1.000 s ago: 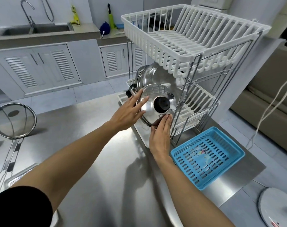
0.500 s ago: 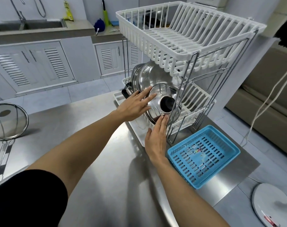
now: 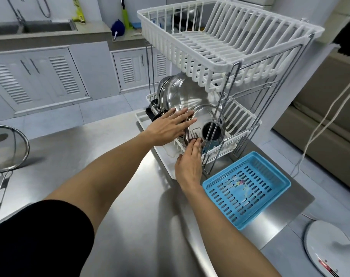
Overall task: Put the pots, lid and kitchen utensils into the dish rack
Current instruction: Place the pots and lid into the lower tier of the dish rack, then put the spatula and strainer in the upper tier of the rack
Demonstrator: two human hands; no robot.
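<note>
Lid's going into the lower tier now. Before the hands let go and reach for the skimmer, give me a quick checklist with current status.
1. Lid standing on edge in the lower tier of the dish rack: ok.
2. Lid seated in a slot between the ribs: cannot tell, its bottom edge is hidden.
3. Left hand flat against the lid's upper left edge, fingers straight: ok.
4. Right hand with fingertips at the lid's lower rim, no closed grip: ok.
5. Pot behind the lid on its side in the same tier: ok.
6. Skimmer lying on the steel table at far left, not racked: not ok.
</note>
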